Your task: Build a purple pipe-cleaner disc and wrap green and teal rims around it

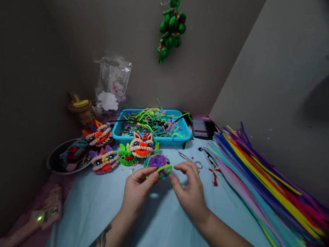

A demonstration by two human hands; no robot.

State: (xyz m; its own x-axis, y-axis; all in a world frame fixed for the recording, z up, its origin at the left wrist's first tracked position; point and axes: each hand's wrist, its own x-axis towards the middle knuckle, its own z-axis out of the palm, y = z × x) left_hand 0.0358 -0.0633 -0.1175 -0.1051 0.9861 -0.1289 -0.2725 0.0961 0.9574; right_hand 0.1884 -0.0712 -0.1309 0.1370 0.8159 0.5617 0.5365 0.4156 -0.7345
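My left hand [141,183] pinches a round craft piece [157,161] of coiled purple pipe cleaner with teal and pink at its edges. A lime-green pipe cleaner strand [165,168] bends across its near right side, by my left thumb and fingertips. Just right of the piece, my right hand [189,186] has its thumb and index finger apart with nothing visible between them. Beyond my hands sit finished lion-head figures: an orange and cream one [142,145], a green one [128,157] and a purple-eared one [105,160].
A blue tray [151,141] of pipe cleaner scraps stands behind the figures. Long colourful pipe cleaners [263,183] cover the right side, near scissors [188,157]. At left are a bowl [51,159] and a pink glue gun [48,209]. A green bundle [172,27] hangs above.
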